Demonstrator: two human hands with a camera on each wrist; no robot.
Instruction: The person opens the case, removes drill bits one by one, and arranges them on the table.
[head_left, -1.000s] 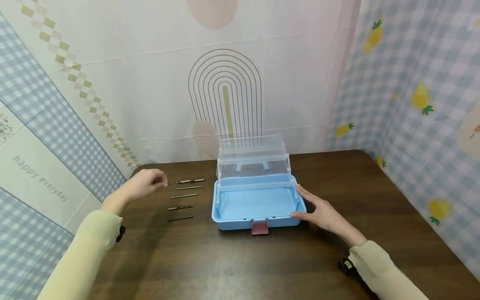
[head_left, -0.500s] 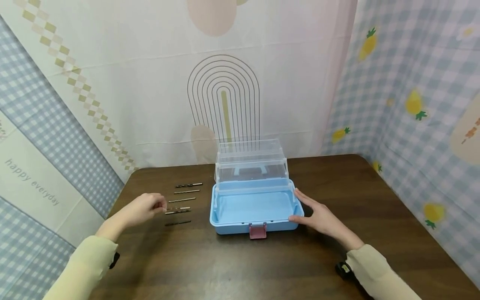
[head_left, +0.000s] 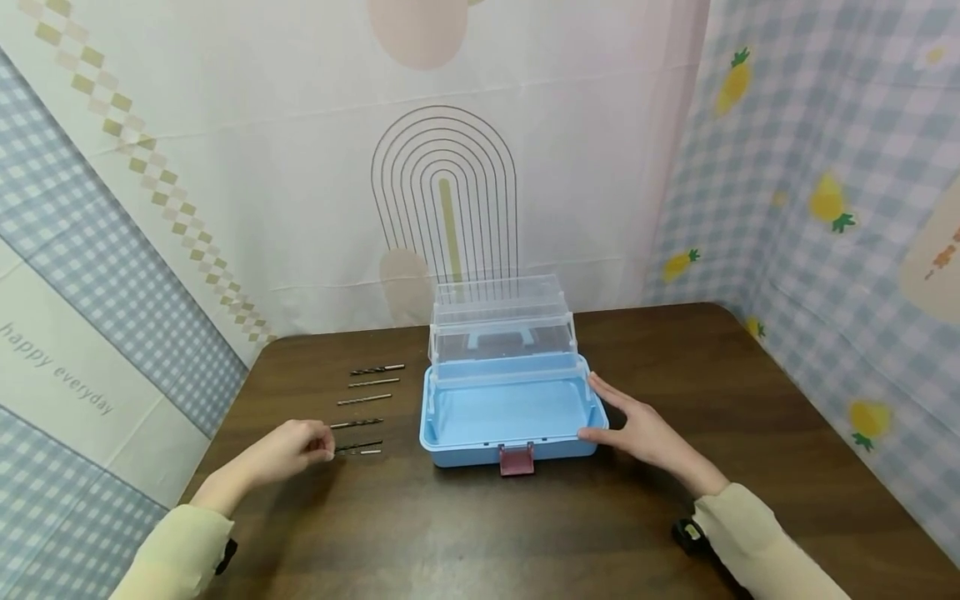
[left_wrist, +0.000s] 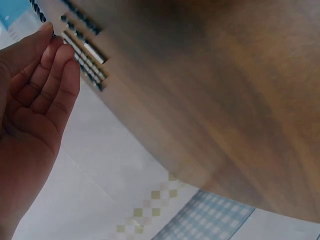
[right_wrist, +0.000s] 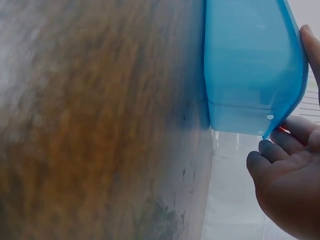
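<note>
My left hand (head_left: 288, 454) hovers low over the table's left part, pinching the end of a drill bit (left_wrist: 38, 11) between thumb and fingers. Its silver shank (head_left: 371, 452) points right, alongside a dark drill bit (head_left: 363, 445) lying on the table. Farther back, several more drill bits (head_left: 373, 383) lie roughly parallel in a column. To the right stands a light blue toolbox (head_left: 517, 412), its clear lid and trays (head_left: 502, 317) raised at the back. My right hand (head_left: 641, 429) rests on its right side, thumb at the front rim and fingers spread along the edge.
A dark red latch (head_left: 517, 460) hangs down at the toolbox's front. The brown wooden table (head_left: 465, 533) reaches back to a patterned white cloth (head_left: 315, 200), with blue checked cloth (head_left: 802, 250) at the sides.
My left hand has come toward me along the column, carrying the drill bit from the farthest one to beside the nearest. The right hand stays on the toolbox; the head view shifts slightly.
</note>
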